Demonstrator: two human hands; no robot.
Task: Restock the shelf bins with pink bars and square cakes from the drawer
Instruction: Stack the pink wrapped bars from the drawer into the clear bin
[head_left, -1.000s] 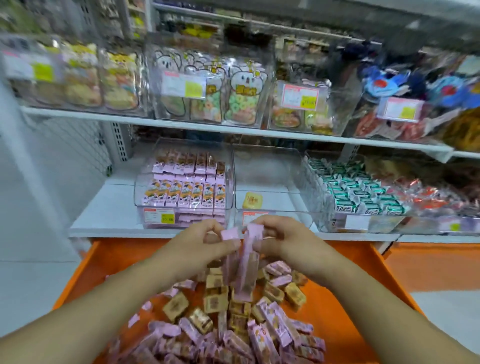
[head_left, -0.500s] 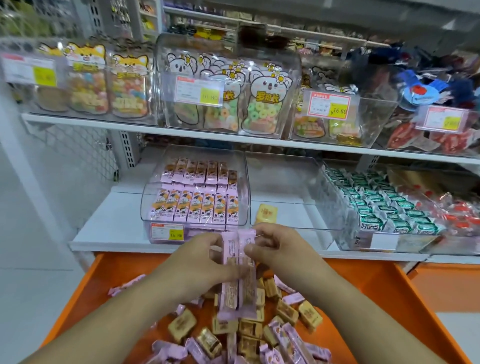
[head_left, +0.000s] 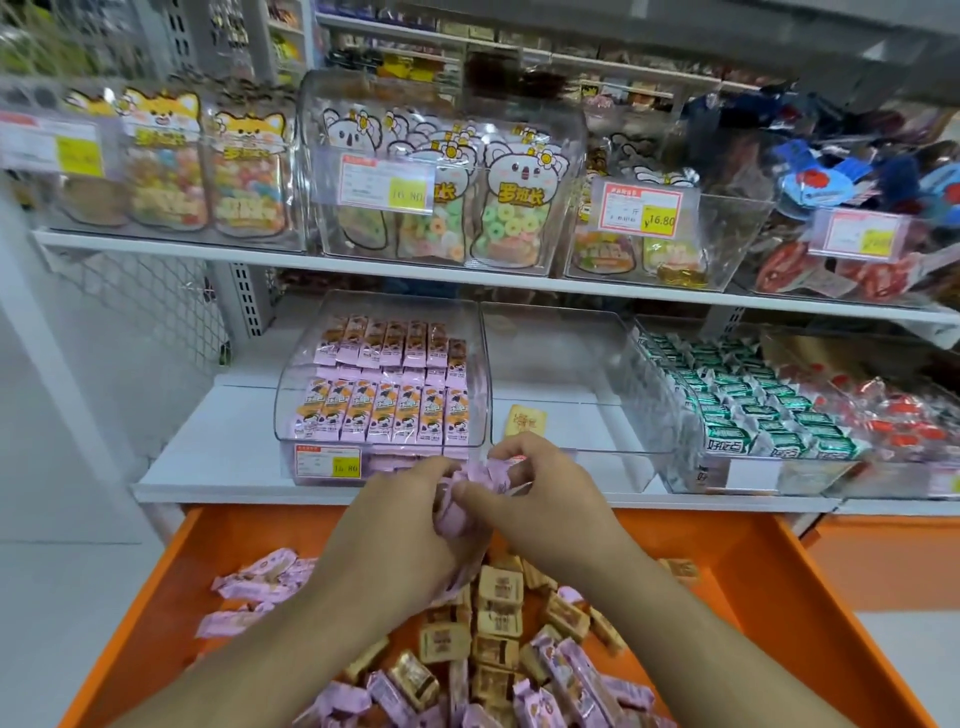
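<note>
My left hand (head_left: 400, 525) and my right hand (head_left: 540, 499) together grip a small bundle of pink bars (head_left: 480, 480), held above the back of the orange drawer (head_left: 810, 613), just in front of the lower shelf. Loose pink bars (head_left: 566, 675) and tan square cakes (head_left: 498, 592) lie heaped in the drawer below my wrists. Straight ahead, the clear left bin (head_left: 306, 379) holds neat rows of pink bars (head_left: 384, 384). The clear middle bin (head_left: 587, 358) holds a single yellow square cake (head_left: 525, 422).
A bin of green-wrapped sweets (head_left: 753, 410) and one with red-wrapped sweets (head_left: 904, 415) stand to the right. The upper shelf (head_left: 156, 244) carries bins of animal-shaped candy bags with price tags. White mesh side panel and grey floor lie to the left.
My hands have lifted the pink bars up from the drawer toward the shelf edge and bunched them tighter. The view has tilted up and drawn closer to the bins.
</note>
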